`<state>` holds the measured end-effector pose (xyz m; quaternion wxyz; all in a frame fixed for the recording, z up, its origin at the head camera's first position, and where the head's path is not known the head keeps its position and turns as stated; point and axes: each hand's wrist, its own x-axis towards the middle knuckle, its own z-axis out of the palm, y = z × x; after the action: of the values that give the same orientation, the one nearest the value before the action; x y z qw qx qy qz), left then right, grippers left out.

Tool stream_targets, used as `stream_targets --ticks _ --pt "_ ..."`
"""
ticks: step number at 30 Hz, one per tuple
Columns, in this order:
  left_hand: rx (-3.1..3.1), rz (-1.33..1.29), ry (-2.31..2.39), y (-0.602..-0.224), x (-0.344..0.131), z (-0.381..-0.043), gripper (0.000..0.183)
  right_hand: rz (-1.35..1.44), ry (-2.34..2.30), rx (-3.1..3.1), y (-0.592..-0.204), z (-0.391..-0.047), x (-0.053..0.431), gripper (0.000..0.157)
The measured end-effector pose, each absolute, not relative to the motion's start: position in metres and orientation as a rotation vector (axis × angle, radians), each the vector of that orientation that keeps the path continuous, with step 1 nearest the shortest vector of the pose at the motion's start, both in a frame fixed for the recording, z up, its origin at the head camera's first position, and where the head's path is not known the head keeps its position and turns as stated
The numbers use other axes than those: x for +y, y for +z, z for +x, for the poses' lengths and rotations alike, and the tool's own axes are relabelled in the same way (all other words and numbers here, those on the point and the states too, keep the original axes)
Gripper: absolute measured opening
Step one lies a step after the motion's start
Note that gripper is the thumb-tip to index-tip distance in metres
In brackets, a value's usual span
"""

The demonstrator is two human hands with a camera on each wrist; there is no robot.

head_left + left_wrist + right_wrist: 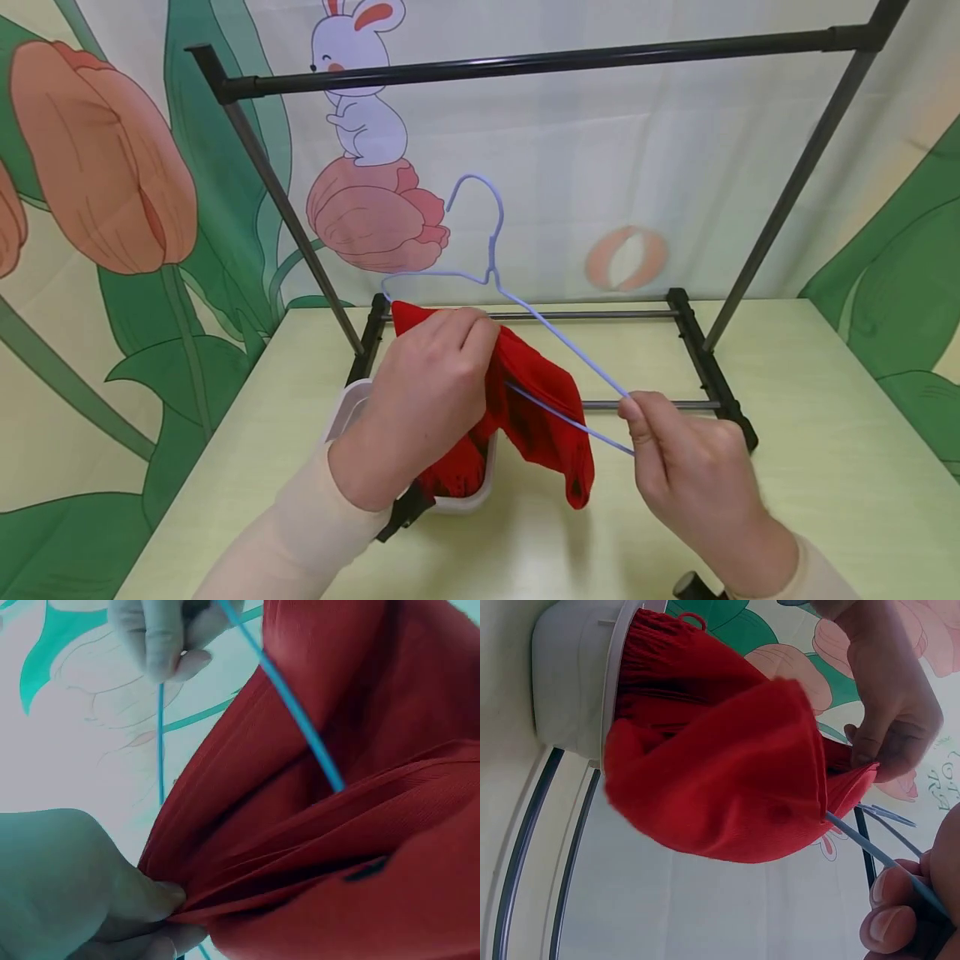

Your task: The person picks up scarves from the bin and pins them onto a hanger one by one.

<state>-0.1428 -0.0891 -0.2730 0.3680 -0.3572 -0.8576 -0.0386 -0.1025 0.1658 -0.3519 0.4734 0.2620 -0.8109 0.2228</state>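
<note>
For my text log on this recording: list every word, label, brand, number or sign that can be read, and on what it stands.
None can be read for certain.
Backdrop: green letters in the right wrist view, too blurred to read.
Red cloth: dark patch, no lettering legible.
Hanger, rack, bin: no text seen.

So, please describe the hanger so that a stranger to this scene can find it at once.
Look for the black rack on the table. In front of it, the right hand grips one end of the hanger, partly hidden by red cloth. It is the pale blue wire with a curved hook; the rack is thicker and dark.
</note>
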Motion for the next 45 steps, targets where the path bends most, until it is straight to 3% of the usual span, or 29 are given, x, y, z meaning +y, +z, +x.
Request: stream_targets --ticks 7,10,19,23,27,30,40,45 --pt "-2.367 -0.907 -0.291 -0.253 -0.087 -0.146 0.025 0.626 0.566 -1.972 -0.352 -0.103 0.163 0.05" --pt "-2.523 -0.955 -0.372 -0.25 -0.08 -0.15 0.019 0.621 0.619 -1.959 -0.351 -0.102 0.161 0.048" --pt "-2.718 -1.165 -0.786 -0.287 -0.076 -0.149 0.008 0.626 0.632 -1.895 -0.351 -0.103 0.162 0.046" --pt "-2.621 -1.042 -0.476 -0.318 -0.074 -0.133 0.031 0.613 0.646 -1.866 -0.352 -0.104 0.164 0.047" --pt "-2.369 -0.753 -0.01 -0.354 -0.061 -0.124 0.057 0.625 0.616 -1.864 -0.351 -0.104 0.166 0.046" --pt "-2.254 -0.593 0.121 -0.367 -0.053 -0.126 0.066 0.63 0.603 -1.866 -0.351 -0.104 0.165 0.046" --pt "-2.141 -0.665 -0.163 -0.367 -0.055 -0.13 0.03 0.612 0.64 -1.873 -0.353 -0.104 0.161 0.047" --pt "-2.116 -0.698 -0.344 -0.354 -0.063 -0.129 0.026 0.604 0.629 -1.864 -0.352 -0.106 0.159 0.046"
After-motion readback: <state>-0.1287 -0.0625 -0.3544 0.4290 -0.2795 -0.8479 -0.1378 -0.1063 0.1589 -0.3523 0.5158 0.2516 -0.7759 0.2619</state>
